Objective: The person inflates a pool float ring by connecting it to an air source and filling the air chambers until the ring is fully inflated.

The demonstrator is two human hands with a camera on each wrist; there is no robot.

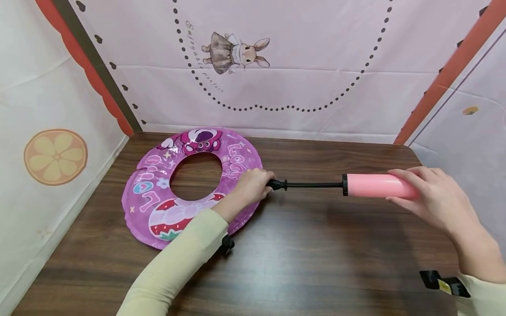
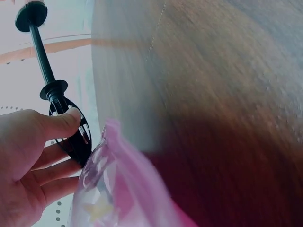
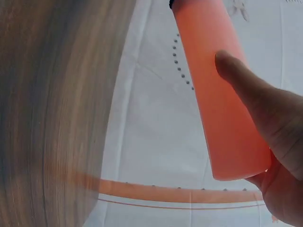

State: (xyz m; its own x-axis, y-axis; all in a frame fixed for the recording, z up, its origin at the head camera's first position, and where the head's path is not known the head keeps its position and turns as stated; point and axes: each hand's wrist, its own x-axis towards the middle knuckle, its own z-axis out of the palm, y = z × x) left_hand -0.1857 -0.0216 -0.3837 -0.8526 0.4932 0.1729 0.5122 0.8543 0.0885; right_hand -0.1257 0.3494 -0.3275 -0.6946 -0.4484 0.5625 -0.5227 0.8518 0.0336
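Note:
A hand pump spans the space between my two hands, held level above the table. Its pink barrel (image 1: 379, 185) is gripped by my right hand (image 1: 435, 197), thumb on one side and fingers on the other. A thin black rod (image 1: 314, 185) extends from the barrel's left end. My left hand (image 1: 253, 186) pinches the slotted black end piece (image 2: 78, 142) of that rod between thumb and fingers. Beneath and beside the left hand lies a purple inflatable swim ring (image 1: 134, 206) with strawberry and bear prints. The left forearm covers part of the ring's near side.
The dark wooden table (image 1: 300, 263) carries the ring on its left half. Printed cloth (image 1: 316, 44) hangs behind the table and along both sides. A black strap (image 1: 444, 283) sits at the right wrist, and another dark strap piece (image 1: 226, 245) shows at the left wrist.

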